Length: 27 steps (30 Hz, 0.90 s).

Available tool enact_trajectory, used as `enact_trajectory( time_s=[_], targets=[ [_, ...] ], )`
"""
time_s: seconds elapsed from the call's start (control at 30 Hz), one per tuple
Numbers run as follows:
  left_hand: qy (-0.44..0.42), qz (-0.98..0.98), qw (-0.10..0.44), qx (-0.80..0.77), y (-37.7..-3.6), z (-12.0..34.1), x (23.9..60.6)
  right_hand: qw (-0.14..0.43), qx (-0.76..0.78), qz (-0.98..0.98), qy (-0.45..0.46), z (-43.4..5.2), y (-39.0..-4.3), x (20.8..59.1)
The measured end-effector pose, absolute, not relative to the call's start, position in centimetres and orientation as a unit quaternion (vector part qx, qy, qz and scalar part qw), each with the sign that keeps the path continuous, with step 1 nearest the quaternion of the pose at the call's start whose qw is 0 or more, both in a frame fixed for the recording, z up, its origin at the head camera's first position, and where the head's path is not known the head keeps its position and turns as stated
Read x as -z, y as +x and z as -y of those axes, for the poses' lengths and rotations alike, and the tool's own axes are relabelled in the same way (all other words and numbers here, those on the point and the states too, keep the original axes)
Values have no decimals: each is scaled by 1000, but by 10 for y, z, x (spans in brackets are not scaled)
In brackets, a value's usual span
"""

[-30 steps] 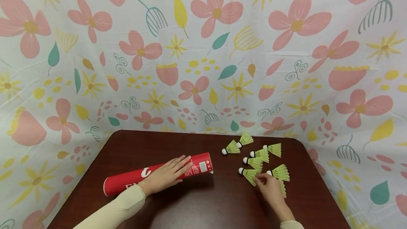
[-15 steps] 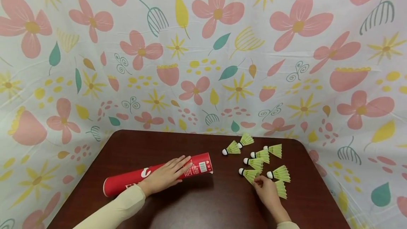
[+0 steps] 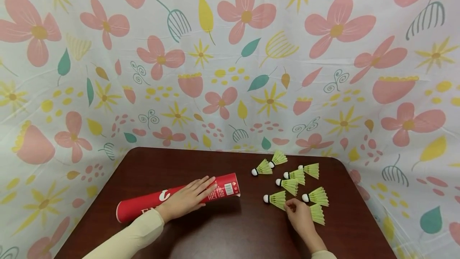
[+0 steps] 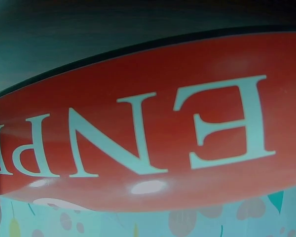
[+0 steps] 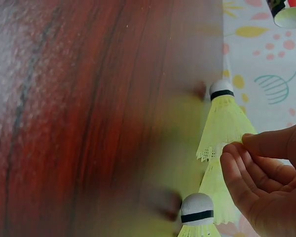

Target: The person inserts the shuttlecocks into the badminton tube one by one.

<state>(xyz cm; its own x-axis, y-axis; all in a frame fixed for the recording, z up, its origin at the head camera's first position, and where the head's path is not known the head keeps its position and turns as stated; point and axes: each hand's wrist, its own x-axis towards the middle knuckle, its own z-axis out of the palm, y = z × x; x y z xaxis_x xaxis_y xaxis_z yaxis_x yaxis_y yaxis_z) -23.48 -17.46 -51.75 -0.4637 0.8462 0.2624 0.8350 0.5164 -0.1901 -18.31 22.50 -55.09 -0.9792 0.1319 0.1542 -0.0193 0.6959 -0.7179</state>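
Nearest shuttlecock [image 3: 274, 199], lower right of centre in head view: right hand [image 3: 300, 216] pinches its yellow-green skirt edge between thumb and curled fingers [image 5: 246, 175], cork pointing left. Six more shuttlecocks [image 3: 295, 176] lie scattered just above and right of it. Red tube [image 3: 151, 203] lies on its side at lower left; left hand [image 3: 187, 199] rests flat on it, fingers straight and together. All on dark wood table [image 3: 230, 235].
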Motion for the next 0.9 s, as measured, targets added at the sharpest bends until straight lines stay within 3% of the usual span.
enact_trajectory(
  time_s=[0.9],
  targets=[
    [-491,857,159,-9,-235,173,520,224,-412,881,68,-195,-193,522]
  ],
)
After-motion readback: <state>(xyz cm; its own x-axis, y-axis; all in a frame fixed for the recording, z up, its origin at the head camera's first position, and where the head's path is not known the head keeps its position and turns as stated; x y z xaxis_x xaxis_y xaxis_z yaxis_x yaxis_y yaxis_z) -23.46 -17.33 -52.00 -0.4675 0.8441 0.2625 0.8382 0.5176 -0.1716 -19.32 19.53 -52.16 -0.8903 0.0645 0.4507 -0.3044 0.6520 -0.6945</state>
